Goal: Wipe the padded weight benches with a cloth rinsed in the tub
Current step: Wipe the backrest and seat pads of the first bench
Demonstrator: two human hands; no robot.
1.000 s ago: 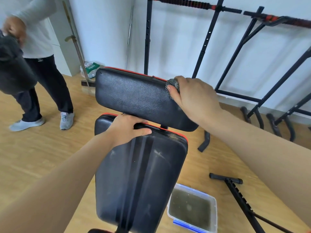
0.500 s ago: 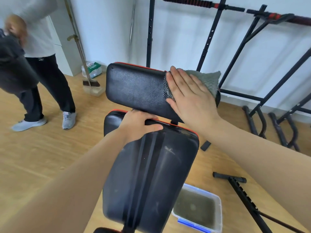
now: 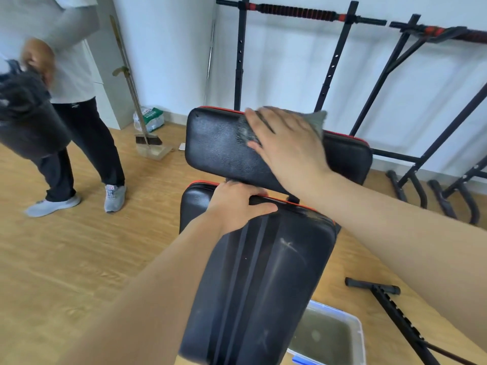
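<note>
— What moved in the last second?
— The right hand [image 3: 287,143]. It was bunched over the cloth at the right end of the upper pad [image 3: 218,154]. Now it lies flat, fingers straight and a little spread, pressing the grey cloth [image 3: 315,120] onto the pad's face about mid-length, up by the top edge. The right end it left is bare again.
— So the stroke runs right to left?
— Looks so. I'd judge the left half of that pad isn't covered yet.
— Left hand?
— The left hand [image 3: 237,204] hasn't changed: fingers curled over the far edge of the lower pad [image 3: 263,272], thumb along its face, steadying the bench.
— Is the lower pad done?
— Doubtful. It shows pale smears and scuffs, so it's probably next.
— And the tub?
— The tub [image 3: 359,328] is on the floor just beside the lower pad's right edge, at the near corner, with murky water in it. Handy for a rinse.
— Anyone else?
— One person [image 3: 79,75] standing at the left, well apart.
</note>
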